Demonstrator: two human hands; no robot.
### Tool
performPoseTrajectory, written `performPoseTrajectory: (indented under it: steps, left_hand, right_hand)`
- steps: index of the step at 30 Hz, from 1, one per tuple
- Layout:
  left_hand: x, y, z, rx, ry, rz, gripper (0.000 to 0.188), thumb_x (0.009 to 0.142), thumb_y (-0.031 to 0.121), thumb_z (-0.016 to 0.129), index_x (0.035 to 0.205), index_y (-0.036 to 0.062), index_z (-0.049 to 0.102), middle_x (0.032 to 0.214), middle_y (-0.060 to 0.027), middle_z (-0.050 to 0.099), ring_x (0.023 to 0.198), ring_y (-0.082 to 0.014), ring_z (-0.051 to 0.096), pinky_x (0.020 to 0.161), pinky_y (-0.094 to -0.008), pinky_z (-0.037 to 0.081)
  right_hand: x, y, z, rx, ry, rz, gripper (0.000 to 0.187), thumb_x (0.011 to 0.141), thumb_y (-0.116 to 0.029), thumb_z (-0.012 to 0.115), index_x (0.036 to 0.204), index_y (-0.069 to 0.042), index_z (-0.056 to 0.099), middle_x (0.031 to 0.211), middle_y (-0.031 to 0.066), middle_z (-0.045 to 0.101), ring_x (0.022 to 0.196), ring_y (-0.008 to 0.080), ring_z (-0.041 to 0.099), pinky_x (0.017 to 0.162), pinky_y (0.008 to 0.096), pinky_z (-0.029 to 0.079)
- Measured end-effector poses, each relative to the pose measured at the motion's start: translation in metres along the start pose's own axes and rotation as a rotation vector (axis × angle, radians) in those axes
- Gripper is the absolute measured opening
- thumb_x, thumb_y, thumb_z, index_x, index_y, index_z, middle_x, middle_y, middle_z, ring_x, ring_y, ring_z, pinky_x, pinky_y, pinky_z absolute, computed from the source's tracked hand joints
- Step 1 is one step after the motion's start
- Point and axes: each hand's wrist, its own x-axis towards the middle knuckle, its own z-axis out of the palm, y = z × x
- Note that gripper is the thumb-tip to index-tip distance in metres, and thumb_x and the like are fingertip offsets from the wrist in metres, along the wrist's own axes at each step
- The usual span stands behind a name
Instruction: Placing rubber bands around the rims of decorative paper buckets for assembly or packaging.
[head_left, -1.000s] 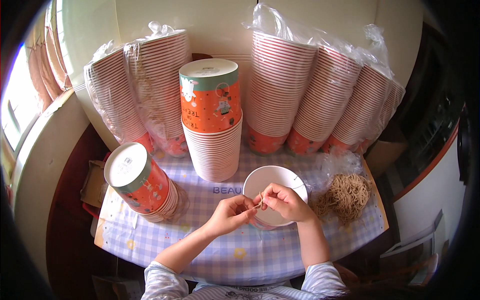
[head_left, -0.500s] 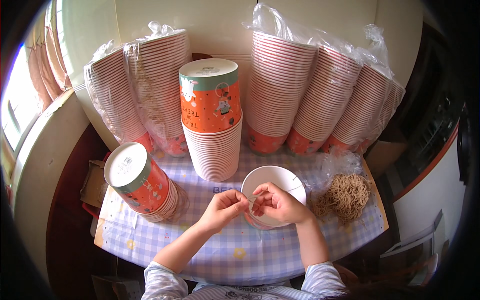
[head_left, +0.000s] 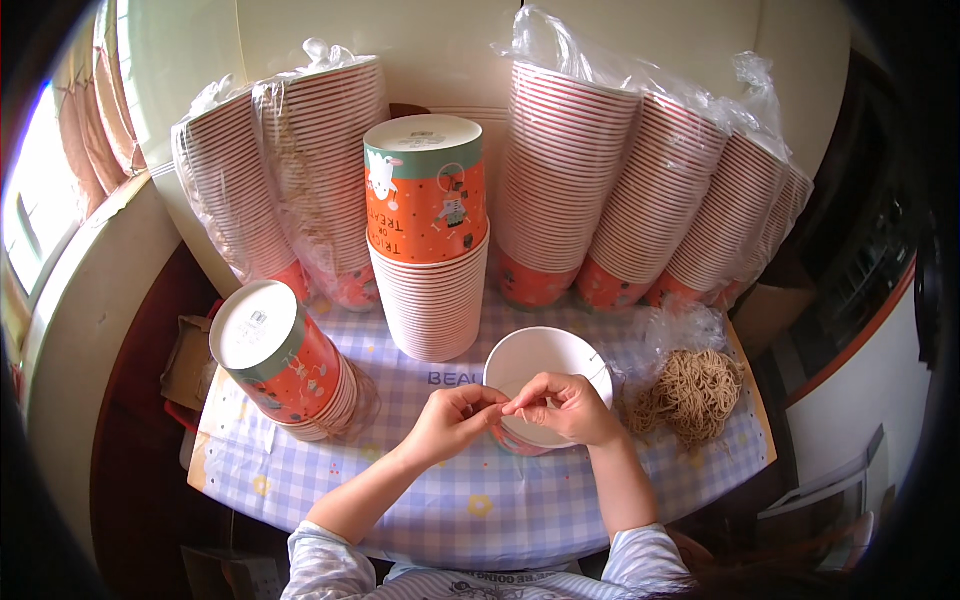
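An upright white-lined paper bucket stands on the table just beyond my hands. A thin cord passes at its right rim. Over the near rim, my left hand and my right hand meet fingertip to fingertip. Both are closed in a pinch on a thin strand of cord, mostly hidden by the fingers. To the right of the bucket lies a tangled heap of tan cords, partly in a clear plastic bag.
At the left, an overturned stack of orange printed buckets leans. Another tall upside-down stack stands behind the middle. Bagged bucket stacks line the back. A checked blue cloth covers the table.
My right fingers have closed from a looser curl and come against my left fingertips. The bucket and the stacks stay in place.
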Motion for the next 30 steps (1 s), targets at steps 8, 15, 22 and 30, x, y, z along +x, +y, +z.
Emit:
performPoseTrajectory:
  steps: [8, 15, 22, 30]
  left_hand:
    - [-0.005, 0.007, 0.007, 0.197, 0.078, 0.122, 0.014, 0.08, 0.007, 0.062, 0.091, -0.0014, 0.063, 0.07, -0.0037, 0.061, 0.062, -0.0054, 0.053, 0.055, -0.0209, 0.045]
    - [-0.003, 0.007, 0.006, 0.316, 0.132, 0.158, 0.012, 0.08, 0.008, 0.062, 0.087, -0.0013, 0.063, 0.068, -0.0025, 0.06, 0.058, -0.0046, 0.051, 0.052, -0.0207, 0.043]
    - [0.003, -0.009, 0.0, -0.014, 0.126, 0.075, 0.012, 0.084, 0.008, 0.056, 0.085, -0.0029, 0.059, 0.072, -0.0008, 0.059, 0.065, -0.0038, 0.053, 0.057, -0.0188, 0.043]
    - [0.004, -0.008, -0.002, -0.224, 0.07, 0.086, 0.005, 0.085, 0.002, 0.053, 0.087, -0.0026, 0.052, 0.085, -0.0048, 0.058, 0.08, -0.0099, 0.057, 0.074, -0.0224, 0.046]
  right_hand:
    - [0.007, 0.001, 0.007, -0.273, 0.136, -0.205, 0.006, 0.076, -0.003, 0.064, 0.081, -0.005, 0.062, 0.084, 0.0023, 0.062, 0.073, 0.0086, 0.055, 0.065, 0.0218, 0.042]
    - [0.006, 0.003, 0.018, -0.246, 0.187, -0.157, 0.01, 0.081, -0.007, 0.061, 0.09, -0.003, 0.058, 0.078, 0.0025, 0.059, 0.069, 0.0092, 0.055, 0.059, 0.0214, 0.044]
    - [0.002, -0.01, 0.029, -0.4, 0.22, 0.029, 0.026, 0.078, -0.001, 0.062, 0.101, 0.0, 0.05, 0.069, 0.0005, 0.049, 0.062, 0.0046, 0.046, 0.054, 0.0195, 0.04]
    - [0.004, -0.012, 0.032, -0.763, 0.288, -0.141, 0.018, 0.071, -0.007, 0.068, 0.087, -0.003, 0.061, 0.062, 0.0027, 0.048, 0.052, 0.0109, 0.045, 0.048, 0.0241, 0.038]
